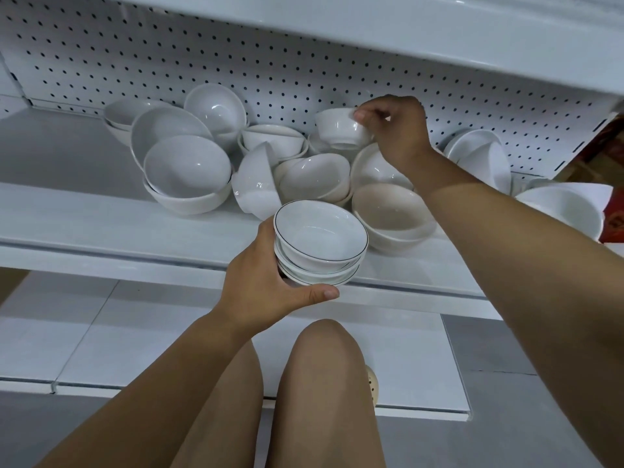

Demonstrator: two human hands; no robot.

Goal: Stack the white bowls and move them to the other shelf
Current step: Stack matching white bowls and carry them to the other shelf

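Note:
My left hand (266, 285) grips a small stack of white bowls with thin dark rims (320, 241), held just in front of the shelf's front edge. My right hand (395, 130) reaches to the back of the shelf and pinches the rim of a single white bowl (339, 128), lifted a little above the pile. Several more white bowls (189, 170) lie jumbled on the white shelf (67, 211), some nested, some tipped on their sides.
A white pegboard back panel (236, 62) stands behind the bowls. An upper shelf (439, 32) hangs low overhead. A lower white shelf (101, 349) lies below, with my knees (324, 349) in front of it. More bowls (560, 211) sit at the right end.

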